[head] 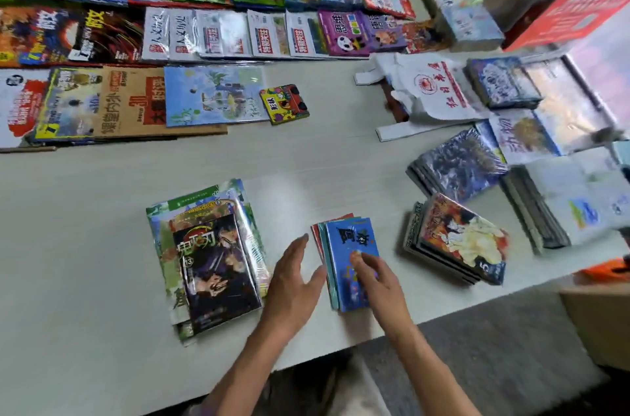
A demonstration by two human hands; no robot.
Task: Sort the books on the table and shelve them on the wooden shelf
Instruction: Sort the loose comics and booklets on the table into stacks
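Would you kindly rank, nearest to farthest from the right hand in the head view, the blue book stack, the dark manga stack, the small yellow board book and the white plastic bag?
Measured from the right hand:
1. Blue book stack: under its fingers.
2. Dark manga stack: left, beyond the left hand.
3. Small yellow board book: mid-table, farther back.
4. White plastic bag: back right, close to third.

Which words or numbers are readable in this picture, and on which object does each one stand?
"13": dark manga volume on top of the near left pile.
"5": manga with a red and white cover on the near right pile.
"人文历史": white magazine in the middle row.
"思维": purple panda book.
The small blue book under the right hand, and other covers: too blurred.
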